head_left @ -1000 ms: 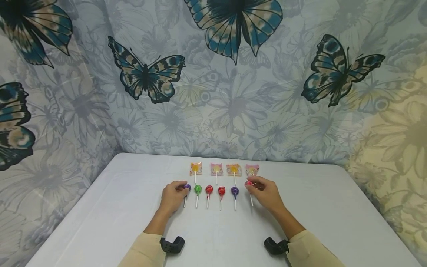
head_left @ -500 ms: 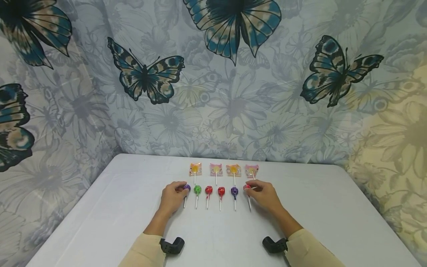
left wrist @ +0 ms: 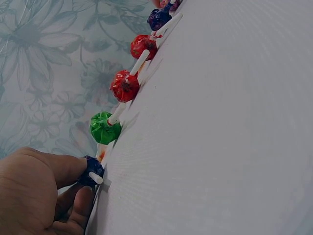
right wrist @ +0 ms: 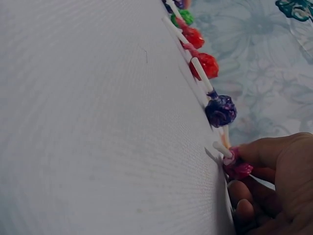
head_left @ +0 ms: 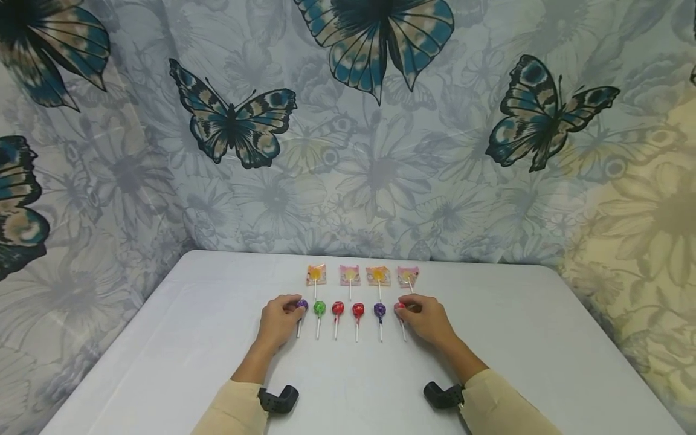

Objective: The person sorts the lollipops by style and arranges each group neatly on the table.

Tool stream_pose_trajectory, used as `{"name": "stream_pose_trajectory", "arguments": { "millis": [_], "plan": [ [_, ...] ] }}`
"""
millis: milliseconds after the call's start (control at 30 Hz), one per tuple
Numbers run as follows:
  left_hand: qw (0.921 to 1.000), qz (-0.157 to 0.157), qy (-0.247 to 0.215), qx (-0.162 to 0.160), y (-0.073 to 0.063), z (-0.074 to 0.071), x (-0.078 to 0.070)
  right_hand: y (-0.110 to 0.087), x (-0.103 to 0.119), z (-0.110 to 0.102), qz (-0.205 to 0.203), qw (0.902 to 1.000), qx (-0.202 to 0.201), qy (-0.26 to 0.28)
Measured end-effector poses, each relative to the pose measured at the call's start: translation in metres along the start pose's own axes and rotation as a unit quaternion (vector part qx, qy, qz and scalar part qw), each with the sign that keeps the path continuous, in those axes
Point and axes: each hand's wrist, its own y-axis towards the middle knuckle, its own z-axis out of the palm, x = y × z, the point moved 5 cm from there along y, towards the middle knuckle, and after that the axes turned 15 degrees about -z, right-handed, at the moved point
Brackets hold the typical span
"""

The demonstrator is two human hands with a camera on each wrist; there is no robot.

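My left hand pinches the head of a purple lollipop at the left end of the front row. At the right end, my right hand pinches a pink lollipop by its head, its white stick pointing toward me. Between the hands lie a green lollipop, a red lollipop, another red lollipop and a second purple lollipop, side by side on the table. All their sticks point to the near side.
Behind the front row lie several flat lollipops in clear printed wrappers, among them an orange one and a pink one. A white cloth covers the table. Butterfly-patterned fabric hangs along its back edge.
My right hand has brought the pink lollipop a little left and nearer, into line with the front row. The left hand stays on its purple lollipop. The head view has shifted slightly.
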Motion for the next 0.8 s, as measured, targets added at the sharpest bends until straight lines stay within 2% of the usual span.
{"name": "stream_pose_trajectory", "arguments": {
  "millis": [433,800],
  "plan": [
    [0.9998,-0.019,0.0,0.006,-0.0008,0.0,0.0024,-0.0022,0.004,0.0001,0.013,0.9999,0.004,0.009],
    [1.0,-0.007,-0.002,-0.002,-0.0049,-0.0001,0.0023,-0.0037,0.0035,-0.0002,0.021,0.9998,-0.001,0.006]
  ]
}}
